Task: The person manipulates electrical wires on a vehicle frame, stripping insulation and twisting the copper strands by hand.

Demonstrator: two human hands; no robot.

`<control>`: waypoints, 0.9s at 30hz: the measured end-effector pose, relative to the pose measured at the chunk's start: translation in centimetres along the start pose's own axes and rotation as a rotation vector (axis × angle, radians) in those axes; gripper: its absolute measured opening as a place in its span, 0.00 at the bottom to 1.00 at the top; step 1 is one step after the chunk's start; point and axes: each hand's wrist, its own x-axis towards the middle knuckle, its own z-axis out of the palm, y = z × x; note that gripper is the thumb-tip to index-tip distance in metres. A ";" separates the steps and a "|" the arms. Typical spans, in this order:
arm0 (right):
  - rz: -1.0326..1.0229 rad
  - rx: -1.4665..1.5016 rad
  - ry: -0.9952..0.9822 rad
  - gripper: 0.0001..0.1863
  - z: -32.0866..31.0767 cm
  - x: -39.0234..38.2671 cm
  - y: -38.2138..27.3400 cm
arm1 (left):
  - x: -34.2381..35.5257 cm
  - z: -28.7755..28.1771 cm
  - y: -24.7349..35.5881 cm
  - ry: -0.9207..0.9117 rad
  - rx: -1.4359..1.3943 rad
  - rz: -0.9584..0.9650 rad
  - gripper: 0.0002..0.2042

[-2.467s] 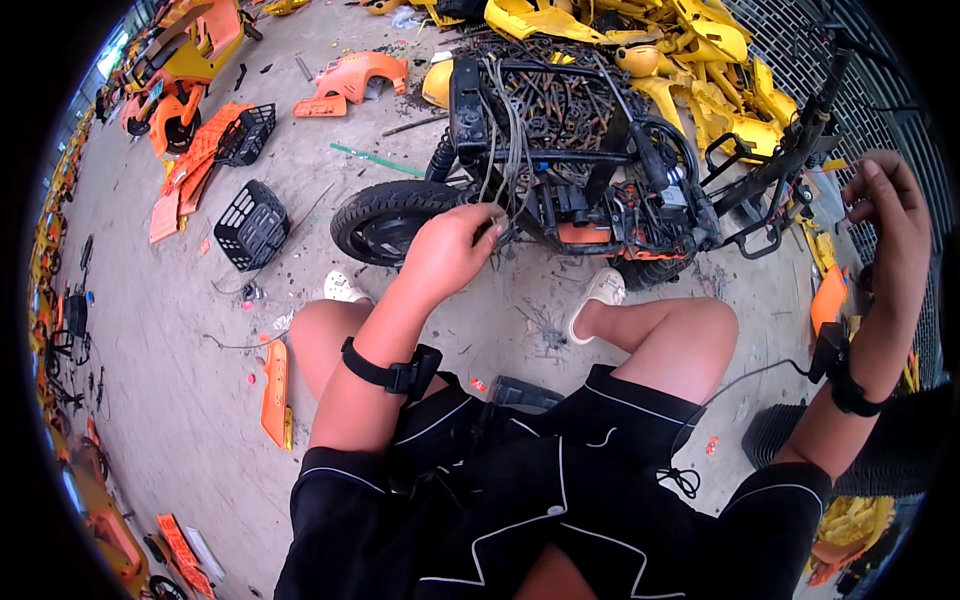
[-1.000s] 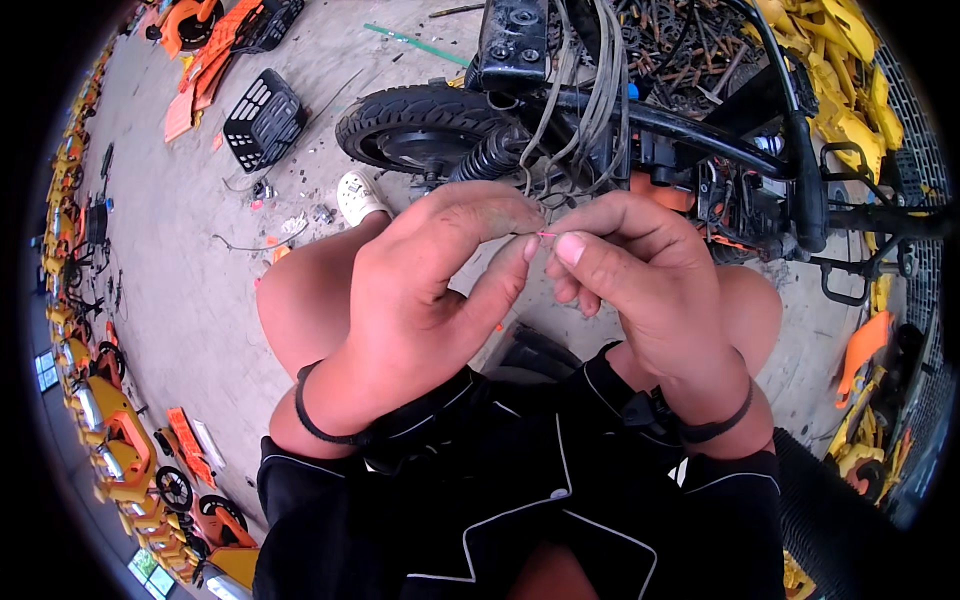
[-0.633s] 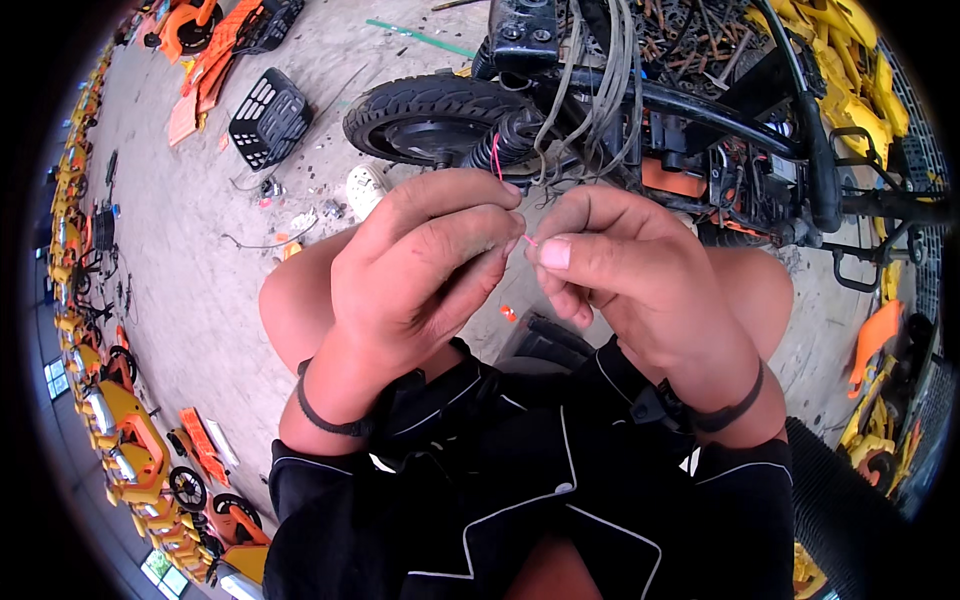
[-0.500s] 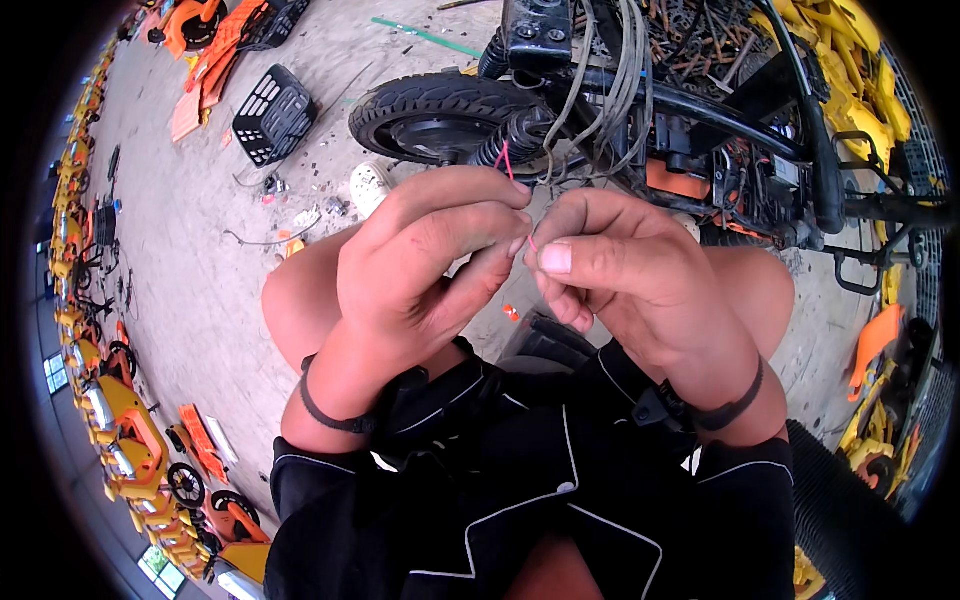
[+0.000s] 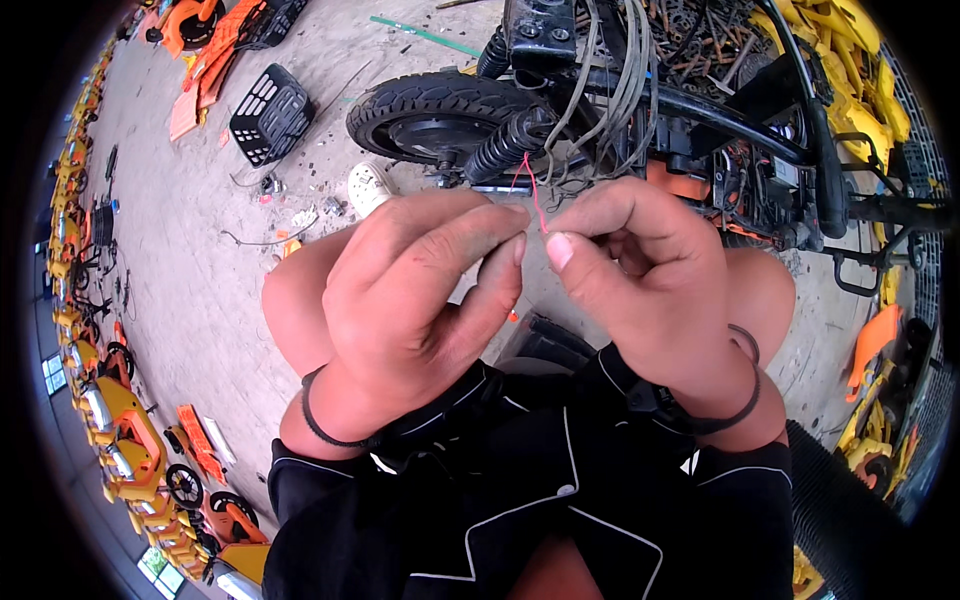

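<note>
Both my hands are raised over my knees, close together. My left hand (image 5: pixel 420 285) has its fingertips pinched on a thin pink wire (image 5: pixel 532 183), which rises in a narrow bend before the black coiled shock absorber (image 5: pixel 500 150). My right hand (image 5: pixel 645 280) pinches the other end of that wire between thumb and forefinger. Just beyond them is a stripped scooter, with a black frame (image 5: pixel 690 125), a rear tyre (image 5: pixel 390 100) and hanging grey cables (image 5: pixel 600 100). What, if anything, lies inside my curled fingers is hidden.
A black plastic basket (image 5: pixel 270 115) lies on the concrete floor (image 5: pixel 180 280) at upper left, near orange panels (image 5: pixel 205 75). Yellow body panels (image 5: pixel 860 80) are heaped at upper right, behind a bin of metal scraps (image 5: pixel 710 40). Scooters (image 5: pixel 130 430) line the far left. An orange piece (image 5: pixel 875 340) lies right.
Since 2.5 seconds ago, both hands have come together in front of me onto the wire. In the last half second they have parted slightly, and more pink wire shows above them.
</note>
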 end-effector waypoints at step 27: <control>-0.462 -0.546 0.187 0.08 0.1 0.1 0.8 | 0.9 1.1 0.9 -0.119 0.039 0.020 0.12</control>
